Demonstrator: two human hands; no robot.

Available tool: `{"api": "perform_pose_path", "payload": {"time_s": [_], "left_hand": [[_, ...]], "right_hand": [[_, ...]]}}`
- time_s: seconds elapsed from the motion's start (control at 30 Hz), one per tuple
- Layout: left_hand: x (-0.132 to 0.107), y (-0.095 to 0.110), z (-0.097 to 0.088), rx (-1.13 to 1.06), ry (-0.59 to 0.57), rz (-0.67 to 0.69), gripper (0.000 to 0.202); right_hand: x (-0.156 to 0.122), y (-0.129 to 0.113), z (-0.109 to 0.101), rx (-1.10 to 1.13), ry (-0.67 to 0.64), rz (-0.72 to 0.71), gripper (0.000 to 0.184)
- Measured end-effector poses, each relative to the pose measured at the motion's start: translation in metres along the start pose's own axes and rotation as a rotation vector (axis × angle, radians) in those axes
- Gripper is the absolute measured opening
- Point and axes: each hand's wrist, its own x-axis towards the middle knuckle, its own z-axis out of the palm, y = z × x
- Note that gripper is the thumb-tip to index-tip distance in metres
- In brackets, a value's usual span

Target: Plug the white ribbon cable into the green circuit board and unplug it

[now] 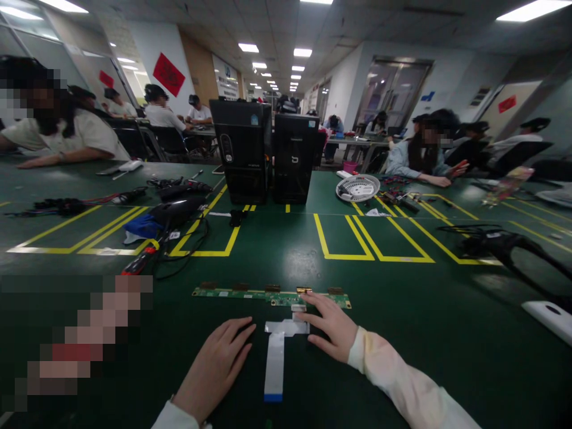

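A long, narrow green circuit board [250, 294] lies across the table in front of me. Below its middle a white flat ribbon cable [274, 363] with a blue end extends toward me, bent at its upper part. My right hand [330, 325] rests over the board's right half, fingers spread; its fingertips reach the board's lower edge and the cable's upper end. Whether they press on either I cannot tell. To the left of the cable, my left hand [221, 363] lies on the table with fingers stretched out, apart from cable and board, holding nothing.
Two black computer towers [292, 158] stand ahead. Tangled cables and a black tool [176, 208] lie left, near a red-and-black handle [139, 261]. A white basket [357, 188] stands right of the towers; a black frame-like object [504, 244] lies farther right. Other people sit around.
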Motion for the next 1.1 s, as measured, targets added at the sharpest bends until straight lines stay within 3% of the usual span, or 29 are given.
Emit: {"api": "perform_pose_path", "payload": {"time_s": [0.23,0.43,0.63,0.83,1.1], "left_hand": [[0.004,-0.003,0.005,-0.035,0.024,-0.017,0.037],[0.004,-0.002,0.004,-0.048,0.015,-0.038,0.037],[0.004,-0.002,0.006,-0.05,0.016,-0.044,0.039],[0.004,-0.004,0.009,-0.056,0.049,-0.016,0.039],[0.003,-0.003,0.008,-0.059,0.053,-0.023,0.039]], "right_hand": [[0.0,-0.002,-0.001,-0.001,-0.128,0.052,0.056],[-0.014,-0.004,0.006,-0.041,-0.107,0.091,0.064],[-0.049,0.011,0.012,-0.127,-0.061,0.178,0.065],[-0.091,0.038,0.009,-0.265,0.066,0.344,0.06],[-0.142,0.07,0.008,-0.394,0.135,0.688,0.063]]}}
